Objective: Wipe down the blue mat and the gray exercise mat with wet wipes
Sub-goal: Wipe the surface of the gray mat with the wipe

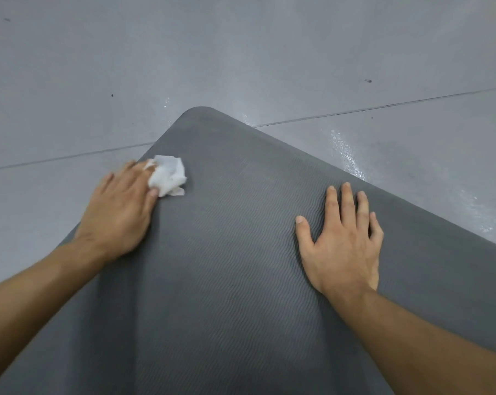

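Note:
The gray exercise mat [229, 252], ribbed with a fine wave pattern, lies on the floor and fills the lower middle of the view, its rounded far corner pointing away from me. My left hand [118, 212] holds a crumpled white wet wipe [168, 175] against the mat close to its left edge; the thumb and fingers curl round the wipe. My right hand [343, 238] lies flat on the mat near its right edge, fingers straight and spread. No blue mat is in view.
Gray floor [241, 52] surrounds the mat, crossed by a dark seam line [383, 105]. Shiny wet streaks [346, 155] mark the floor just beyond the mat's right edge.

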